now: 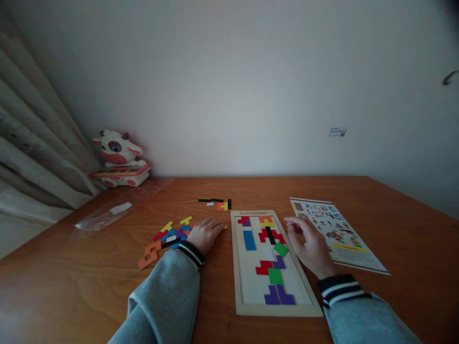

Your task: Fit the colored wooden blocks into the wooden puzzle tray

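My left hand (205, 236), back upward, is low over the table beside a pile of coloured puzzle pieces (172, 236). A bit of a yellow puzzle piece (225, 227) peeks out at its closed fingertips; the rest is hidden. A wooden puzzle board (247, 310) lies to the right of that hand. On it are flat block pieces, among them a blue bar (249, 240), a green square (275, 276) and purple pieces (279, 295). Over the board's right edge is my right hand (311, 246), its fingers loosely curved and apart, with nothing visible between them.
A printed pattern sheet (349, 239) lies right of the board. Behind the board are black strips (211, 200) and an orange-and-yellow group of pieces (223, 206). A clear plastic bag (103, 215) and a cow-shaped toy keyboard (120, 160) are at the left, near a curtain (32, 129).
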A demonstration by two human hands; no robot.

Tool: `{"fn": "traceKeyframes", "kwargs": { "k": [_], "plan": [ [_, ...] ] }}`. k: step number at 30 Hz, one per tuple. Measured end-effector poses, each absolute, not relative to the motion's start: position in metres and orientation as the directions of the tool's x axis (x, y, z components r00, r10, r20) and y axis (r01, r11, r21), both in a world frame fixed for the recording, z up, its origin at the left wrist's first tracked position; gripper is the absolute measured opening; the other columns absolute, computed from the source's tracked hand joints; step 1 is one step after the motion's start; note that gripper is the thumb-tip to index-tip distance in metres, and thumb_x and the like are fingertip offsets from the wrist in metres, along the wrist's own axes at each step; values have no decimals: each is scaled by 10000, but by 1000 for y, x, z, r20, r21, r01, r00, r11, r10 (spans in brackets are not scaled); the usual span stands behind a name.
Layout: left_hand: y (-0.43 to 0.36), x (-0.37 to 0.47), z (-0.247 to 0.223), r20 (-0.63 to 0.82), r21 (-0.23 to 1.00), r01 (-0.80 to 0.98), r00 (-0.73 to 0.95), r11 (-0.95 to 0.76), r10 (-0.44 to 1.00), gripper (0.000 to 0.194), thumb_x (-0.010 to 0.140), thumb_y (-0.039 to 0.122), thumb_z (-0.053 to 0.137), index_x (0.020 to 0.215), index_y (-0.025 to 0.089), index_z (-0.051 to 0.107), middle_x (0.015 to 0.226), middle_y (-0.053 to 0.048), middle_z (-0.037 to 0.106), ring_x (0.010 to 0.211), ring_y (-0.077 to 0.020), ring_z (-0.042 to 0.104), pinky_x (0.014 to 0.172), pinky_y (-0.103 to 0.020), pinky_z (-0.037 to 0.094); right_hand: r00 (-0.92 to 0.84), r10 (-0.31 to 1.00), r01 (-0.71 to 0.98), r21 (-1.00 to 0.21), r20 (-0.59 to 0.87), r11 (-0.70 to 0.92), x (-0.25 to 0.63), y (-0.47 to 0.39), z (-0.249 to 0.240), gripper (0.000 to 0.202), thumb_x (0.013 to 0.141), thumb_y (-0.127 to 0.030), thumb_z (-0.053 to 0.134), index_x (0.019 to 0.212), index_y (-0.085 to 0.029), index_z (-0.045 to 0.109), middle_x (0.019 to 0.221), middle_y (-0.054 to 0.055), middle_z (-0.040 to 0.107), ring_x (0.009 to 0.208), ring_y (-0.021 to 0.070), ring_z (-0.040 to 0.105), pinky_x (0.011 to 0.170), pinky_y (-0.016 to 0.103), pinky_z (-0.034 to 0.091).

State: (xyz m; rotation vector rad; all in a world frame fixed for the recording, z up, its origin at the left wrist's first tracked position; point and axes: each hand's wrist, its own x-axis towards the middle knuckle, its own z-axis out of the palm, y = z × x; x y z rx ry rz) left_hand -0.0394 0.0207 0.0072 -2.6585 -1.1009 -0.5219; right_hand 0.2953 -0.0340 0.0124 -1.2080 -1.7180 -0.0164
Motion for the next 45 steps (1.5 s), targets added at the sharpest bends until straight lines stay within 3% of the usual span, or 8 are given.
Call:
{"fn": "traceKeyframes", "kwargs": {
  "k": [4, 10, 14, 18, 21, 27, 39, 45],
  "plan": [
    [20, -37, 7, 402, 26, 704, 643, -709, 653, 297, 951, 95, 425, 1141, 197, 629, 1068, -78, 690, 968, -196, 655, 876, -347, 560, -18, 710, 708, -492, 704, 506, 293, -36, 10, 192, 937, -285, 494, 1092, -228, 593, 968, 80, 650, 845, 218, 632, 723, 351, 540],
    [12, -26, 13, 591, 336, 588, 476, -736, 651, 179, 960, 215, 486, 991, 189, 661, 955, -64, 676, 865, -158, 655, 801, -281, 562, -31, 715, 699, -497, 698, 515, 287, -40, 14, 180, 936, -288, 491, 1073, -234, 595, 963, 80, 660, 834, 221, 640, 719, 352, 543],
    [-1, -10, 17, 571, 585, 412, 403, -699, 715, 136, 932, 248, 547, 962, 167, 652, 905, -65, 659, 792, -141, 633, 728, -259, 550, -114, 767, 650, -537, 631, 538, 264, -40, 35, 183, 942, -282, 488, 1078, -237, 601, 940, 70, 669, 815, 202, 643, 726, 337, 548],
    [-13, 4, 13, 437, 840, 118, 429, -529, 790, 221, 874, 332, 662, 925, 163, 529, 926, -60, 627, 814, -138, 632, 727, -259, 543, -387, 804, 550, -588, 451, 594, 227, -44, 56, 384, 904, -247, 563, 1287, -261, 544, 1034, 47, 686, 784, 156, 663, 747, 310, 565],
    [-21, 12, 13, 369, 928, -130, 447, -349, 815, 366, 816, 371, 742, 899, 182, 439, 929, -44, 601, 809, -128, 633, 716, -251, 539, -482, 764, 474, -605, 430, 640, 212, -53, 59, 374, 908, -207, 575, 1272, -290, 584, 1104, 50, 687, 985, 184, 659, 867, 334, 551],
    [-25, 18, 15, 270, 957, -227, 477, -179, 837, 347, 789, 332, 782, 885, 151, 503, 894, -52, 654, 793, -129, 650, 761, -276, 532, -454, 751, 484, -575, 479, 660, 224, -69, 44, 387, 894, -187, 612, 1263, -304, 614, 1105, 45, 697, 989, 184, 673, 886, 325, 564],
    [-27, 15, 13, 303, 940, -23, 518, -341, 800, 209, 886, 327, 650, 917, 144, 553, 944, -93, 674, 861, -173, 659, 780, -299, 534, -392, 822, 506, -649, 414, 568, 215, -60, 34, 125, 897, -235, 632, 1012, -237, 681, 920, 28, 731, 805, 169, 691, 750, 290, 556],
    [-23, 4, 24, 475, 612, 419, 483, -671, 735, 155, 869, 248, 608, 998, 164, 630, 916, -73, 672, 865, -196, 624, 797, -337, 510, -308, 828, 610, -571, 469, 550, 229, -54, 34, 132, 889, -228, 628, 1009, -237, 682, 981, 46, 703, 840, 185, 670, 809, 351, 544]
  ]
}}
